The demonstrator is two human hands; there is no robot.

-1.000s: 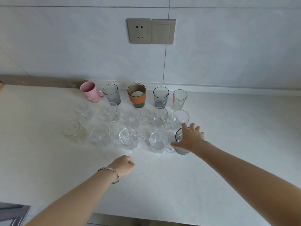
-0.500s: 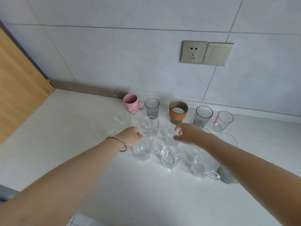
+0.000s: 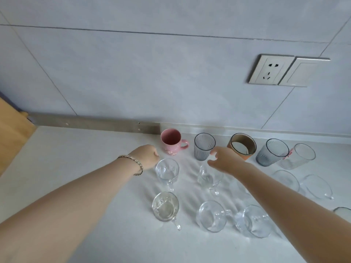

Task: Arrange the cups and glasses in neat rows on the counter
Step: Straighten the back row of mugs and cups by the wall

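Observation:
On the white counter (image 3: 79, 168) the cups stand in three rows. At the back are a pink mug (image 3: 171, 142), a ribbed grey glass (image 3: 204, 147), an orange-banded cup (image 3: 243, 146), a dark grey glass (image 3: 271, 152) and a clear glass (image 3: 300, 156). Clear handled mugs fill the middle row (image 3: 167, 171) and the front row (image 3: 165, 205). My left hand (image 3: 147, 156) is a closed fist beside the pink mug, at the rim of the leftmost middle mug. My right hand (image 3: 226, 160) hovers with loose, parted fingers over the second middle mug (image 3: 209, 177), holding nothing.
A tiled wall with a socket (image 3: 269, 69) and a switch (image 3: 302, 72) rises behind the counter. A metal strip (image 3: 85, 123) runs along the back edge. A wooden panel (image 3: 11, 133) borders the left side. A grey cup (image 3: 343, 212) shows at the right edge.
Both hands have moved back and left, from the front and right of the rows to the middle row near the pink mug. The view has swung closer and leftward.

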